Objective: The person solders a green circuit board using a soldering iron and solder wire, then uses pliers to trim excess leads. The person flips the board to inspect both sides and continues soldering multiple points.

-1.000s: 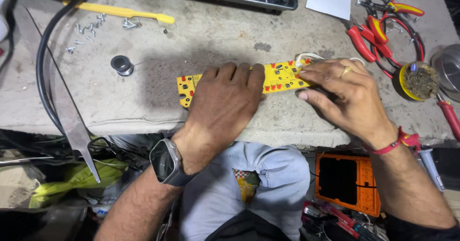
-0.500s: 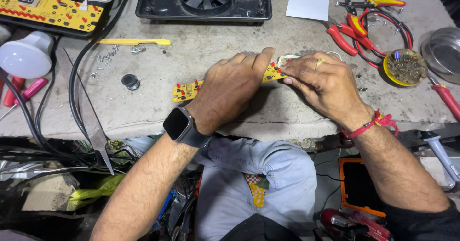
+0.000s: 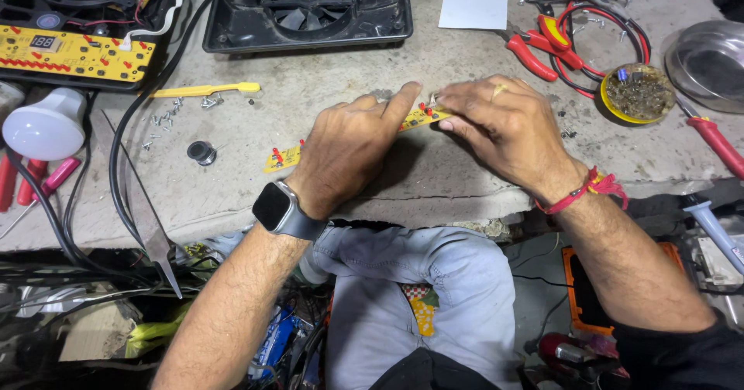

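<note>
**Both hands on the yellow board strip**

Here, from my seat at the remote feed, I see the left hand (image 3: 349, 148) lying palm-down over the middle of a narrow yellow circuit board strip (image 3: 284, 158) on the grey concrete workbench (image 3: 434, 181). Its forefinger is stretched out along the strip's upper end, the other fingers curled loosely over it. A dark smartwatch (image 3: 277, 206) sits on that wrist.

The right hand (image 3: 504, 130) meets it from the other side, fingertips pinching the strip's far end, where small red parts show between the two hands. I cannot tell how firmly it grips. A ring is on one finger and a red thread band (image 3: 589, 186) circles the wrist. The strip's lower left end pokes out beside the left hand, resting on the bench.

Around the work I see a black fan housing (image 3: 310, 10) at the top, a larger yellow control panel (image 3: 74, 53) at the upper left, a white bulb (image 3: 43, 127), a yellow plastic pry tool (image 3: 205, 90), scattered screws (image 3: 163, 111), a white paper square (image 3: 474, 4), red-handled pliers (image 3: 535, 49) and a round yellow tin (image 3: 637, 93) of small parts.
</note>
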